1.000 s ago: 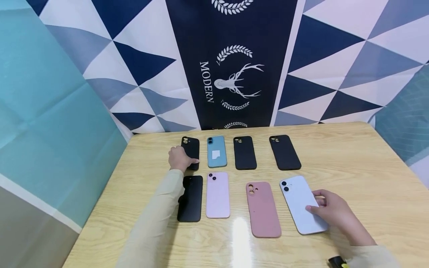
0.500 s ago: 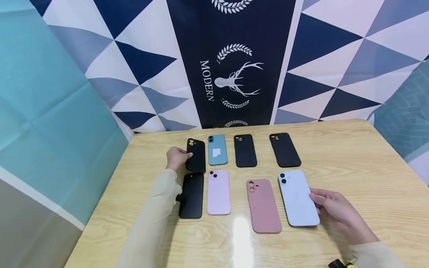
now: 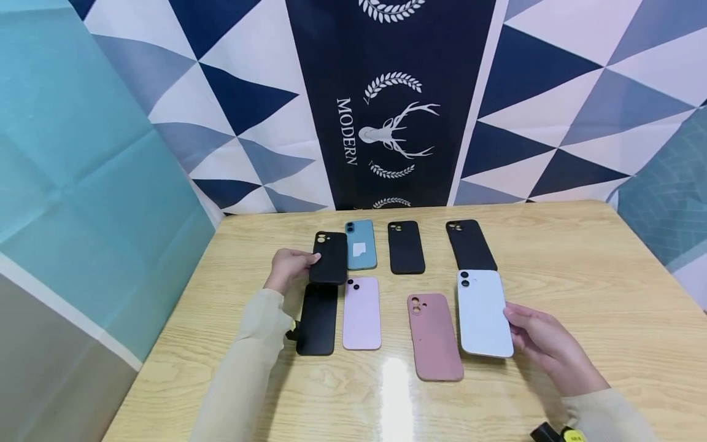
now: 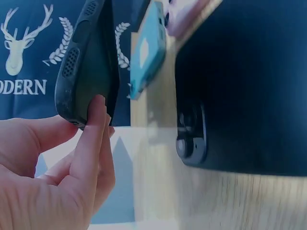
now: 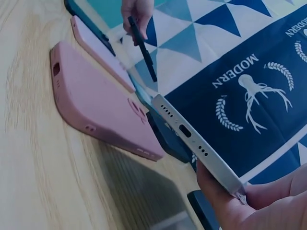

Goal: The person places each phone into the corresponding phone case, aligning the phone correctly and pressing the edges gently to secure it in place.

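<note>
Head view: a wood-grain counter (image 3: 580, 258), with two pale-sleeved arms reaching over it. Left hand (image 3: 288, 268): fingers brought together in a pinch on the left edge of a black phone case (image 3: 331, 261), camera cut-outs at its far end. Right hand (image 3: 547, 344): fingers and thumb gripping the right edge of a white phone (image 3: 485, 316), back upward, two lenses at its far end. Back row, from the left: blue phone (image 3: 361, 236) bearing a white patch, narrow black case (image 3: 405, 248), wide black case (image 3: 469, 242), its near end meeting the white phone in outline. Front row: black phone (image 3: 317, 325), lilac phone (image 3: 361, 316), pink case (image 3: 436, 337) just left of the white phone. Left wrist view: the held case raised off the counter and seen nearly edge-on, hollow side partly showing, fingers at its lower end; black phone large and close at right. Right wrist view: the white phone raised and tilted, port end toward the camera, fingers and thumb clasping its edge; a shadow on the counter beneath.
</note>
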`<state>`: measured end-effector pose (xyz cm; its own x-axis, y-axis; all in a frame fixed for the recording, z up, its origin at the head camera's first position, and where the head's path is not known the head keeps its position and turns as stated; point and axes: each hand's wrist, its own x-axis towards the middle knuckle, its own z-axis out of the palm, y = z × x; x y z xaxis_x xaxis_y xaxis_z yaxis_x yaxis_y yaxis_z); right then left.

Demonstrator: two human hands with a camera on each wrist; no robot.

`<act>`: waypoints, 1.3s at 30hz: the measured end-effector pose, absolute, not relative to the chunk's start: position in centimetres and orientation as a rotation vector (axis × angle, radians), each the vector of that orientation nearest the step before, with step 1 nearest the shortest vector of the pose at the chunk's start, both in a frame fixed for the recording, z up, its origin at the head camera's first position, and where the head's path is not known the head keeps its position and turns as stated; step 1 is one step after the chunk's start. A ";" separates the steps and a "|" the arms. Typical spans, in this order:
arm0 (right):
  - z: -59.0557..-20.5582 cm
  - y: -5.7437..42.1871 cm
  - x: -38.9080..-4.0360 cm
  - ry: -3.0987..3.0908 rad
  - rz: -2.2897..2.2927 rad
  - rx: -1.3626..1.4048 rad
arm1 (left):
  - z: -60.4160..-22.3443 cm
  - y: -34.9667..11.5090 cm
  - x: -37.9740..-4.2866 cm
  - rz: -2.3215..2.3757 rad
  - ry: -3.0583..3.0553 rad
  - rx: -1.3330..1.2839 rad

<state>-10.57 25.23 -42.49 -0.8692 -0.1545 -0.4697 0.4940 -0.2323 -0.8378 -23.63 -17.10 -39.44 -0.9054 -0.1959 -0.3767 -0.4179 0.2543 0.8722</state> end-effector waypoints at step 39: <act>-42.3 22.8 -11.4 1.379 -2.264 0.321 | -38.1 -11.1 -16.9 1.735 2.260 -0.347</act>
<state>-11.44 22.78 -42.28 -0.8636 -0.2677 -0.4273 0.5025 -0.3866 -0.7733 -16.90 -11.15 -38.13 -0.9346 -0.0248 -0.3548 -0.3492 0.2539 0.9020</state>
